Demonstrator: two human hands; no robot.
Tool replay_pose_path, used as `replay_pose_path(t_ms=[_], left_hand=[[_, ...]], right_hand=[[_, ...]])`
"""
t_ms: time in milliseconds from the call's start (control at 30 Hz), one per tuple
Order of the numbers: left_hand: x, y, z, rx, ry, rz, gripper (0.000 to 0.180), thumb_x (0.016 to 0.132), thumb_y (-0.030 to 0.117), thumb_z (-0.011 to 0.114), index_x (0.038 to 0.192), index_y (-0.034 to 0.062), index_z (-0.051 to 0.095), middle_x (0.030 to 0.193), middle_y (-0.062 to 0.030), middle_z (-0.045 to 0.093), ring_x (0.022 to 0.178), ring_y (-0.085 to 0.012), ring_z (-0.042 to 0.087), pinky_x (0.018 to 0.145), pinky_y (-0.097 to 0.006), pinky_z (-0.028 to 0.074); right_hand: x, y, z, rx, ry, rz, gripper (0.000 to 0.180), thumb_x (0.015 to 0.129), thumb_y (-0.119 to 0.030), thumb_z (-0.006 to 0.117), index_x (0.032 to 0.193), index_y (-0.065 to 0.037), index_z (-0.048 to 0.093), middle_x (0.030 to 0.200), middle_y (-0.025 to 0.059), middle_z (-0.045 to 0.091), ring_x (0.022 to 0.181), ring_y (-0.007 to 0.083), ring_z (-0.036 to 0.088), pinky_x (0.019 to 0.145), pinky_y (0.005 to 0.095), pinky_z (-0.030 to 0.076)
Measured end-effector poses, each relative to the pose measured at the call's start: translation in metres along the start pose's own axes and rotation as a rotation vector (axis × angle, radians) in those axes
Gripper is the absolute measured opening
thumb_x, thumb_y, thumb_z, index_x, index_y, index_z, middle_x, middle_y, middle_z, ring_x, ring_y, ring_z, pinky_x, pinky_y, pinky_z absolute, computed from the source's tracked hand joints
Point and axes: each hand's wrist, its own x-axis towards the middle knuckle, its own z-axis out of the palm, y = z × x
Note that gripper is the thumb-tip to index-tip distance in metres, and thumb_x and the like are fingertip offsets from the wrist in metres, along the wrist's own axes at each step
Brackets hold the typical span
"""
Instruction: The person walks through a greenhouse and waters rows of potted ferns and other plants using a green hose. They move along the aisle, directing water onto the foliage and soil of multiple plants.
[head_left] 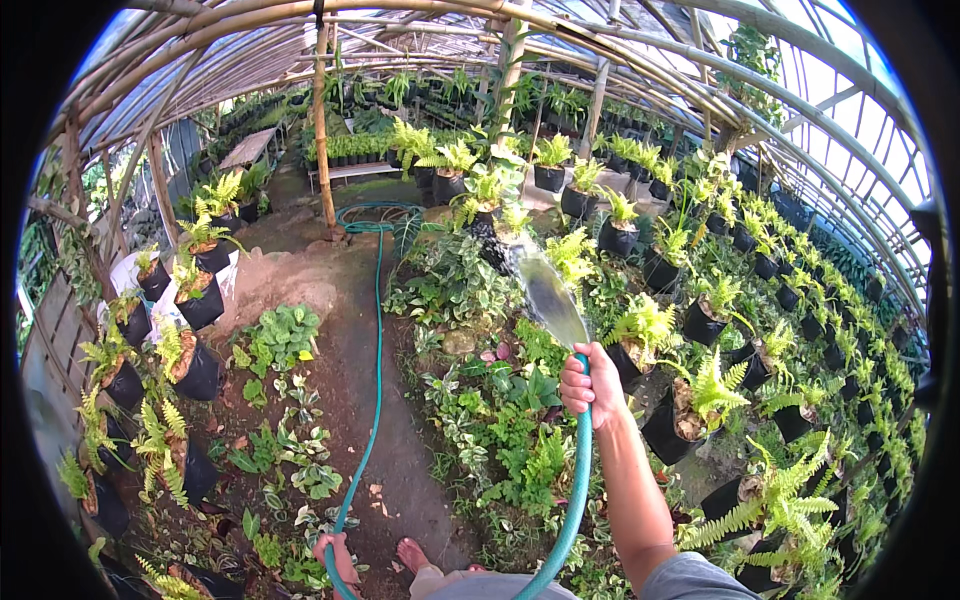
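Observation:
My right hand (592, 388), arm stretched forward, is closed around the end of a green garden hose (579, 478). A wide, flat fan of water (548, 292) leaves the hose end and reaches a potted fern (488, 190) ahead, where it breaks into drops. My thumb lies by the hose mouth; whether it covers part of the opening is hard to see. Low on the left, my left hand (338, 556) is closed on another stretch of the hose, partly cut off by the picture's lower edge. Between the hands, the hose bends out of view near my body.
Ferns in black bags (690, 412) stand in rows on the right; more ferns (188, 365) line the left. The hose (379, 330) runs along a dirt path (345, 370) to a coil (372, 216) by a bamboo post (323, 140). Low leafy plants (520, 405) border the path. My bare foot (411, 555) shows below.

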Motion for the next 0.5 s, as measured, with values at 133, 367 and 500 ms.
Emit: replay_pose_path(t_ms=[133,367,500], left_hand=[[0.001,-0.001,-0.002,-0.013,-0.001,-0.007,0.03,0.071,0.0,0.058,0.056,0.0075,0.033,0.055,0.0016,0.038,0.051,-0.008,0.034,0.047,-0.027,0.028],[0.001,0.016,0.0,0.046,0.014,-0.079,0.034,0.071,-0.001,0.058,0.055,0.0085,0.03,0.054,0.0018,0.036,0.05,-0.0084,0.032,0.048,-0.028,0.029],[0.0,0.031,0.005,0.069,0.011,-0.064,0.034,0.071,-0.001,0.059,0.055,0.008,0.03,0.054,0.0017,0.034,0.05,-0.0087,0.031,0.048,-0.029,0.029]], right_hand=[[0.002,0.001,0.001,0.024,-0.01,0.007,0.037,0.092,-0.034,0.043,0.061,-0.014,0.038,0.044,-0.0056,0.032,0.029,0.0065,0.029,0.025,0.0229,0.026],[0.005,0.001,0.003,0.038,-0.006,0.01,0.038,0.091,-0.033,0.044,0.06,-0.014,0.037,0.043,-0.0051,0.032,0.028,0.0071,0.03,0.024,0.0239,0.028],[0.005,0.0,0.002,0.033,-0.01,0.01,0.037,0.092,-0.033,0.042,0.061,-0.014,0.037,0.044,-0.0055,0.032,0.029,0.0069,0.029,0.025,0.0238,0.028]])
